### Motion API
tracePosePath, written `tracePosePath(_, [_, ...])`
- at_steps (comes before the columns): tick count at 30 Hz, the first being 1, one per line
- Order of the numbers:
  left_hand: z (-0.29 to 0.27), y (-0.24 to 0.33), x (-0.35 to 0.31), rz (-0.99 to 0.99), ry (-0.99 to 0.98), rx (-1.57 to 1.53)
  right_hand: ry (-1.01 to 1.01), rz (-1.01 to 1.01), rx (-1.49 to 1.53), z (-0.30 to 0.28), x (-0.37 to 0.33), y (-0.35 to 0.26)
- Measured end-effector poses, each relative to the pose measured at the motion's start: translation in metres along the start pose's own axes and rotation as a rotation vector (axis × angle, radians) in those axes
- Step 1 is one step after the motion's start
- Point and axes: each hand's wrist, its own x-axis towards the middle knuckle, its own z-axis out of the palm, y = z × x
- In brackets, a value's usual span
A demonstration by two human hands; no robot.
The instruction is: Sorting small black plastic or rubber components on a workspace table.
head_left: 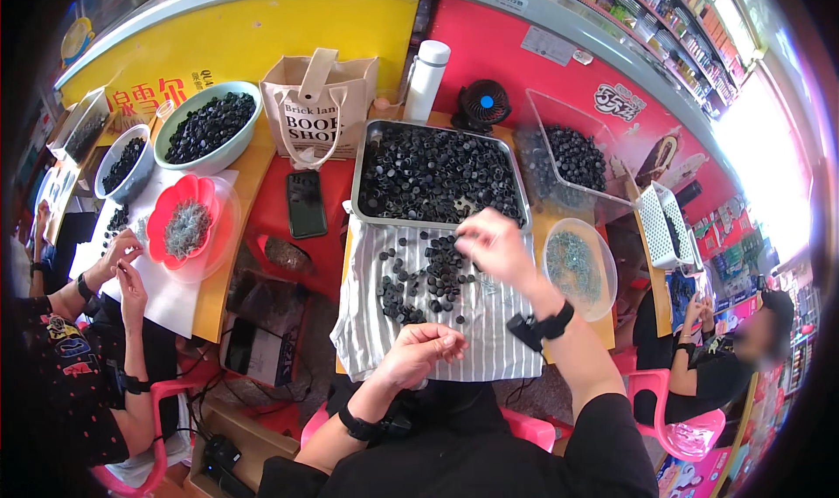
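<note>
My left hand [421,353] is low over the front of a grey-and-white striped cloth [367,257], thumb and fingertips pressed together. What it holds, if anything, is too small to make out. My right hand [500,246] hovers at the right side of a loose pile of small round black caps [441,266], its fingers pinched; whatever they hold is hidden. Behind the cloth, a metal tray [356,174] is filled with the same kind of black caps. To the right of my right hand stands a clear round tub [609,275] with small translucent pieces in it.
A canvas bag [288,118], white bottle [426,83] and small black fan [482,104] stand behind. A clear bin [603,202] of black caps is at right. A dark phone [305,205] lies left. People work at both sides; the left one's hands [122,266] are near a red bowl [157,227].
</note>
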Motion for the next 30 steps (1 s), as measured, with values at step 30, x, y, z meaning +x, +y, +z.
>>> tracePosePath(30, [-0.004, -0.004, 0.002, -0.036, -0.018, -0.014, 0.332, -0.251, -0.5, -0.001, 0.089, 0.069])
